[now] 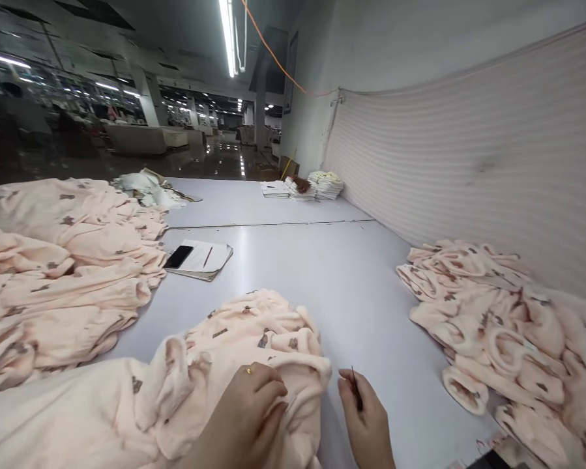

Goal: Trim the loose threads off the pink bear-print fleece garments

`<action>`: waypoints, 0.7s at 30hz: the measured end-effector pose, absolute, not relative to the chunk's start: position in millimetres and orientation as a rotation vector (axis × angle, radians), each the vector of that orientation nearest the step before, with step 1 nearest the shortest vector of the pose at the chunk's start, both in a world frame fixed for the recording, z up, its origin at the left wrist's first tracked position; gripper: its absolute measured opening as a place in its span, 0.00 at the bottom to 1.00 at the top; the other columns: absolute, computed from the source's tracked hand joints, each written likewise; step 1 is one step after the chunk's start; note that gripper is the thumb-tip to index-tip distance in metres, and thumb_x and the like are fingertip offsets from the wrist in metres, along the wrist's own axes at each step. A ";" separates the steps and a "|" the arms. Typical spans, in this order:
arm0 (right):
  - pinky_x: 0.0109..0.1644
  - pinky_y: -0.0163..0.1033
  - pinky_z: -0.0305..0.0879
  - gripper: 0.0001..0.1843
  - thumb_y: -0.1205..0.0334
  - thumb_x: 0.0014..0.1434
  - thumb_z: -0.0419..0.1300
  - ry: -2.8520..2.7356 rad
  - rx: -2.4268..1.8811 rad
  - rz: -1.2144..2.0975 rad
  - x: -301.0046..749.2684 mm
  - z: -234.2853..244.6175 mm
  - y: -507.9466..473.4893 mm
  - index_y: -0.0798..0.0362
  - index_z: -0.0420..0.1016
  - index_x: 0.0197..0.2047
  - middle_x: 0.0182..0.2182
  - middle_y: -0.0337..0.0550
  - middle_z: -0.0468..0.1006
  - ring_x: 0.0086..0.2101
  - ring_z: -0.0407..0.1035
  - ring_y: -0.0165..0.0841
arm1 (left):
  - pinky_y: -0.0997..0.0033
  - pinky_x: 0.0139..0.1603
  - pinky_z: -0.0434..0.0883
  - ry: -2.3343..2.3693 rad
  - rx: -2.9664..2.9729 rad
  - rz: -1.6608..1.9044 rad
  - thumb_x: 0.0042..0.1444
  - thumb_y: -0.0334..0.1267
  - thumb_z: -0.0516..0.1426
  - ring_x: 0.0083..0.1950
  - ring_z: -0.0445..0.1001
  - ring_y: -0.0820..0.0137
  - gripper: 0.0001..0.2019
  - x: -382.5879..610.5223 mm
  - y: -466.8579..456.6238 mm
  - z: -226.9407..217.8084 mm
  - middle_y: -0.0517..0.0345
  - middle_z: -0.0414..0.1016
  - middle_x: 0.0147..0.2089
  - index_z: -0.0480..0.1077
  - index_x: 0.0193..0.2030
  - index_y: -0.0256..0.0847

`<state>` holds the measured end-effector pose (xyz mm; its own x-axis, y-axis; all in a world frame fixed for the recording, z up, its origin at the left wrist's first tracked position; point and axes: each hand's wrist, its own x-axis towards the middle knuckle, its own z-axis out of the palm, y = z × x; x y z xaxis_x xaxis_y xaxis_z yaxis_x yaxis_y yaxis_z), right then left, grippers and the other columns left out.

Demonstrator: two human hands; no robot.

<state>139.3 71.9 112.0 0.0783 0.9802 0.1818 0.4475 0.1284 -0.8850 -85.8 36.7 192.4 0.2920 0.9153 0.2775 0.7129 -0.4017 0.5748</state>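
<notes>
My left hand point(248, 410) lies closed on a pale pink fleece garment point(224, 371) with small brown prints, pinching its edge near the table's front; a ring shows on one finger. My right hand point(366, 417) sits just right of the garment, fingers closed on a thin dark tool point(356, 387) that points up, perhaps a thread snip or needle. The two hands are a short gap apart.
A big heap of the same pink garments point(53, 273) fills the left side, and another pile point(498, 326) lies at the right by a striped fabric wall point(468, 156). A phone point(179, 256) on papers point(205, 259) rests mid-table. Folded stacks point(305, 185) stand far back.
</notes>
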 end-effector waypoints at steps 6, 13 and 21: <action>0.39 0.35 0.67 0.14 0.49 0.58 0.58 -1.431 -1.392 1.006 127.6 118.2 99.4 0.52 0.69 0.34 0.31 0.41 0.75 0.33 0.70 0.35 | 0.57 0.40 0.67 1.600 2.051 0.747 0.51 0.32 0.54 0.38 0.71 0.57 0.05 -28.9 59.4 150.9 0.50 0.74 0.36 0.70 0.35 0.40; 0.41 0.34 0.68 0.09 0.55 0.58 0.59 -1.521 -1.328 1.046 137.8 136.6 97.9 0.52 0.73 0.37 0.33 0.41 0.77 0.36 0.72 0.36 | 0.68 0.36 0.68 1.579 1.602 0.956 0.60 0.39 0.49 0.34 0.72 0.65 0.10 -14.5 87.0 131.2 0.57 0.75 0.31 0.69 0.34 0.40; 0.30 0.32 0.68 0.13 0.61 0.62 0.53 -2.022 -1.288 0.611 143.3 150.9 98.3 0.47 0.75 0.48 0.37 0.44 0.77 0.35 0.73 0.35 | 0.66 0.42 0.68 1.368 1.280 1.052 0.56 0.47 0.54 0.40 0.72 0.62 0.14 -19.8 84.3 143.3 0.55 0.76 0.35 0.72 0.34 0.39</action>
